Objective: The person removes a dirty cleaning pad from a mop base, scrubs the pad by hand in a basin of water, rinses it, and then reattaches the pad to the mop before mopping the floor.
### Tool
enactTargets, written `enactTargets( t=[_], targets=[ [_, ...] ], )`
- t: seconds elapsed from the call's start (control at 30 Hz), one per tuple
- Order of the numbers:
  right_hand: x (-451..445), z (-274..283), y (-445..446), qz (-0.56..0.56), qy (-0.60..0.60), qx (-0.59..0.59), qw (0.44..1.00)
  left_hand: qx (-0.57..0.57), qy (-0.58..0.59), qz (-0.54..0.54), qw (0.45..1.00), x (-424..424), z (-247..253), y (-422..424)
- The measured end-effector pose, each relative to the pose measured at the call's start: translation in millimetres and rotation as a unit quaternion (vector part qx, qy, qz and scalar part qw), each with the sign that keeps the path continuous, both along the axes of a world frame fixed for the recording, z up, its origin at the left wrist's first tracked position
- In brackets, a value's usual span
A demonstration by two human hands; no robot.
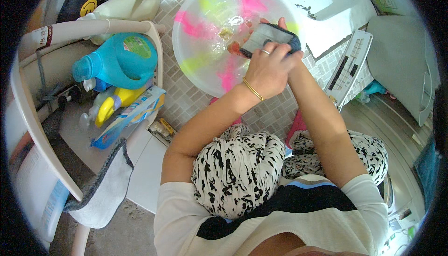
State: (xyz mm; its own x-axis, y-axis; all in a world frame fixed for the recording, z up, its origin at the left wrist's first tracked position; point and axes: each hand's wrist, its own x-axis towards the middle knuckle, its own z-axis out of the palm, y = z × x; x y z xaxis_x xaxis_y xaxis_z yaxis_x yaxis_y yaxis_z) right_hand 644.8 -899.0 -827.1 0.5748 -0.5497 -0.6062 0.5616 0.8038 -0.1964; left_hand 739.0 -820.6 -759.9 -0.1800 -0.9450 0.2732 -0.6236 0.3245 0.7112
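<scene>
My left hand (268,67), with a ring and a gold-coloured bracelet at the wrist, presses its bent fingers onto a grey fabric pad or folded cloth (263,35) with a dark blue edge. Beneath that cloth is my right hand (282,23), mostly hidden; some of its fingertips show past the far edge. Both hands are over the right side of a translucent plastic basin (201,75) patterned in pink and yellow-green. Water glints in the basin, and a small yellowish clump (225,33) shows near its middle. A reddish patch left of the cloth is unclear.
On the left, a pale plastic rack (122,26) holds a turquoise detergent bottle (120,60), a yellow-handled bottle (122,98) and a blue packet (129,119). A grey-edged white cloth (105,193) hangs there. A squat toilet (336,14) lies beyond the basin, right; a washing machine (392,116) stands nearer.
</scene>
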Motion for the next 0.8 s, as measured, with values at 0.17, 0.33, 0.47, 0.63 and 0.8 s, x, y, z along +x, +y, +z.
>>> enactTargets(
  t=[0.17,0.33,0.47,0.63,0.8],
  targets=[
    [24.7,25.9,15.7,-0.021,-0.034,-0.042,0.998,-0.080,-0.094,-0.012,0.992,3.0,27.4,-13.0],
    [24.4,29.1,22.4,-0.036,-0.051,-0.050,0.997,-0.076,-0.122,-0.015,0.990,2.4,25.7,-23.6],
    [28.5,23.4,30.0,-0.040,-0.043,-0.044,0.997,-0.061,-0.092,0.008,0.994,6.1,17.1,-28.3],
    [33.9,15.0,35.4,-0.044,-0.014,-0.038,0.998,-0.033,-0.073,0.047,0.996,13.5,8.9,-33.9],
    [42.9,-2.0,38.2,-0.043,0.051,-0.038,0.997,0.052,0.010,0.084,0.995,27.0,-15.4,-34.4]
  ],
)
